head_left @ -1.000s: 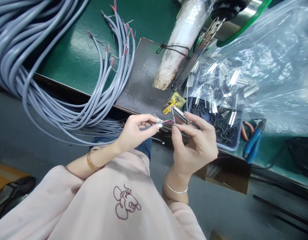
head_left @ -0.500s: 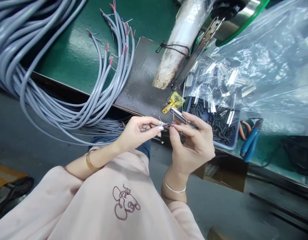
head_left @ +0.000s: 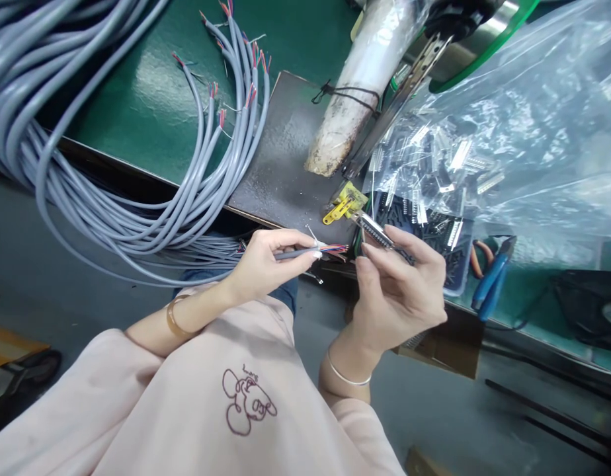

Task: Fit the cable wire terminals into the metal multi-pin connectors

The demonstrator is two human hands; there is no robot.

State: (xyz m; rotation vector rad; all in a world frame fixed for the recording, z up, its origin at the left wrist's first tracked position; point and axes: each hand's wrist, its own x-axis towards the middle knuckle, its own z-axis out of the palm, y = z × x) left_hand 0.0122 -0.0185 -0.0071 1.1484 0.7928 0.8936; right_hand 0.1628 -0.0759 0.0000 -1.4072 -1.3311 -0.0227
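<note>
Between the thumb and fingers of my left hand is the end of a grey cable. Its thin coloured wires stick out to the right, past the fingertips. My right hand is closed around a metal-edged multi-pin connector, held between its fingers. The row of pins slants down to the right, just right of a yellow clip-like piece on the bench. A small gap separates the wire ends from my right thumb and index finger, which are bent close together.
A thick bundle of grey cables with stripped ends lies at the left. A white wrapped cylinder and a metal bar slant over a dark board. At right are a bin of small black parts, bagged connectors and blue-handled pliers.
My right hand has moved right with the connector, away from the cable end. The coloured wires, earlier at my right fingertips, now stick out free. My left hand has barely moved.
</note>
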